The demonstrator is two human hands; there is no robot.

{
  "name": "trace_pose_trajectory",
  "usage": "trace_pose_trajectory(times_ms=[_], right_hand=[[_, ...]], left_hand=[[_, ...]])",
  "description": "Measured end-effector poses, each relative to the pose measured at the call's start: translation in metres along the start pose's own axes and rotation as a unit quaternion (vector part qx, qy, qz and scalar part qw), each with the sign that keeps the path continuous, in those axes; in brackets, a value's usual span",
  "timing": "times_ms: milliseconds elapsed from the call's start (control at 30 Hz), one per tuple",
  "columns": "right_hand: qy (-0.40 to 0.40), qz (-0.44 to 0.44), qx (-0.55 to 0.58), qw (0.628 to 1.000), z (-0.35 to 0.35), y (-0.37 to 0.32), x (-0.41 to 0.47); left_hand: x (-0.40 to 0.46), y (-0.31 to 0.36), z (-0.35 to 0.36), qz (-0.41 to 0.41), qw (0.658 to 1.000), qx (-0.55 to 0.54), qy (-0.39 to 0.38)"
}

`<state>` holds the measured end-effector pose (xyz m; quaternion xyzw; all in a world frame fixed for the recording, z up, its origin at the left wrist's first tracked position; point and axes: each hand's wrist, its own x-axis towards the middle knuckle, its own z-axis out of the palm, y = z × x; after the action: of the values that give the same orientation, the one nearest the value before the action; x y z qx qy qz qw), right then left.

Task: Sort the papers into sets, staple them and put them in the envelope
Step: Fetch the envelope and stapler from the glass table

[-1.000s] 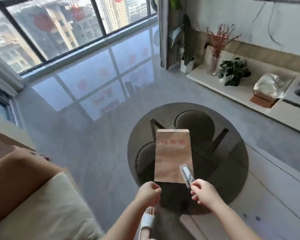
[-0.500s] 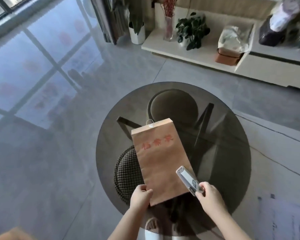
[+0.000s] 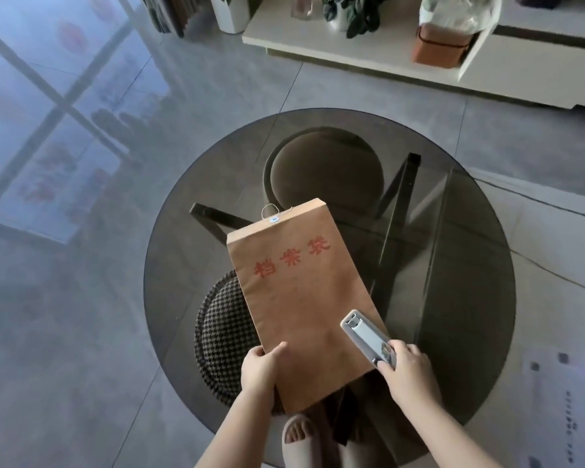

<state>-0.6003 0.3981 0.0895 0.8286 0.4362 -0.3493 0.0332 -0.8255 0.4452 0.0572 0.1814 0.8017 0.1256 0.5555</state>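
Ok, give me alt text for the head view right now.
Left hand holds a brown envelope by its near edge over a round glass table; right hand holds a grey stapler. Printed sheets lie at far right.

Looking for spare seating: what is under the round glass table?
Through the round smoked-glass table show a round brown stool, a houndstooth stool and dark legs. The brown envelope hides some.

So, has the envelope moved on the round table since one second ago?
Yes. The envelope has turned clockwise against the table frame, top tilting right.
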Motion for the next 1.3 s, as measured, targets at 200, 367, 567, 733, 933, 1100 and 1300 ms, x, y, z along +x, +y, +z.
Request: trace_pose_trajectory(times_ms=[200,367,567,733,933,1100,1300], right_hand=[[-0.012,-0.009,-0.017,1.000,-0.025,0.001,-0.007],[-0.025,-0.012,0.132,0.991,-0.071,0.006,-0.038],[-0.016,-0.030,0.184,0.982,-0.135,0.030,-0.104],[0.057,-0.020,0.244,0.968,-0.187,0.040,-0.171],[0.202,0.004,0.327,0.923,-0.234,0.050,-0.265],[0.273,-0.008,0.406,0.872,-0.259,0.049,-0.331],[0.311,-0.012,0.496,0.811,-0.268,0.051,-0.384]], left_hand=[[-0.041,0.027,0.005,0.119,0.991,0.045,0.044],[-0.089,0.049,0.001,0.190,0.977,0.078,0.054],[-0.170,0.080,-0.018,0.248,0.966,0.066,0.006],[-0.230,0.109,-0.034,0.296,0.952,0.057,-0.045],[-0.297,0.135,-0.037,0.333,0.923,0.057,-0.187],[-0.360,0.145,-0.023,0.347,0.870,0.076,-0.341],[-0.434,0.133,0.000,0.313,0.805,0.095,-0.495]])
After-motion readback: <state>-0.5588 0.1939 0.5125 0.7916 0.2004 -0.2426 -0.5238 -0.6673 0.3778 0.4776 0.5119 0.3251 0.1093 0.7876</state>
